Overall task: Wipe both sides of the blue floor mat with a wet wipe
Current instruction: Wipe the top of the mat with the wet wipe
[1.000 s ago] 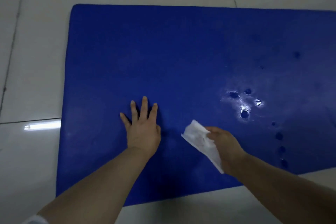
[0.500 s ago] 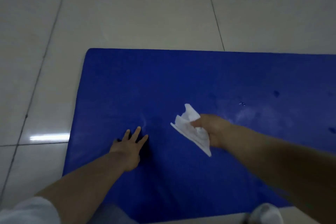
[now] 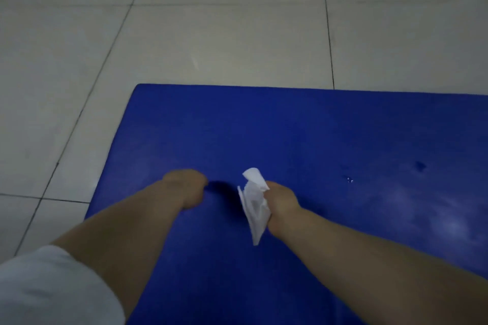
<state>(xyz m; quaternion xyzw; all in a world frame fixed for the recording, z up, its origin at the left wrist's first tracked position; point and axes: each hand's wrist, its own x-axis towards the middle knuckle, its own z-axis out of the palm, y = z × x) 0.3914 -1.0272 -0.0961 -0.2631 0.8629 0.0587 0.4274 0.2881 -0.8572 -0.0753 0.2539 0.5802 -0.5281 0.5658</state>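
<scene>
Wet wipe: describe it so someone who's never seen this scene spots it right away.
A blue floor mat lies on pale floor tiles and fills the lower right of the head view. Two bare forearms reach over it; the right hand grips the wet wipe. It is the only white, crumpled sheet on the blue, hanging down from the fist, while the left hand holds nothing visible.

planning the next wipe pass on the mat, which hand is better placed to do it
The right hand. Its grip is already on the wet wipe, held over the blue mat. The left hand holds nothing; its fingers look curled under beside it, so it probably suits bracing the mat better.
</scene>
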